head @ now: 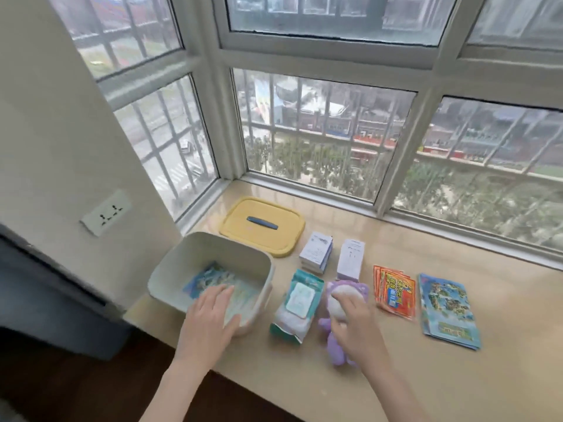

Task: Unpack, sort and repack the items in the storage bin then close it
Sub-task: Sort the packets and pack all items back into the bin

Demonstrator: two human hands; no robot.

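A white storage bin [170, 269] stands open on the beige windowsill at the left, with blue packets [210, 277] flat on its bottom. My left hand [211, 315] reaches over the bin's near rim, fingers straight on the packets. Its yellow lid [262, 226] lies behind the bin, handle up. Right of the bin lie a wet-wipes pack [297, 303] and a purple plush toy [338, 339]. My right hand [355, 321] lies over the plush, fingers curled on it.
Two white box stacks [316, 251] [350, 258] sit behind the plush. Orange sachets [396, 292] and a pile of blue packets [447, 309] lie further right. Window frames run along the sill's far edge. A wall socket [106, 213] is at the left.
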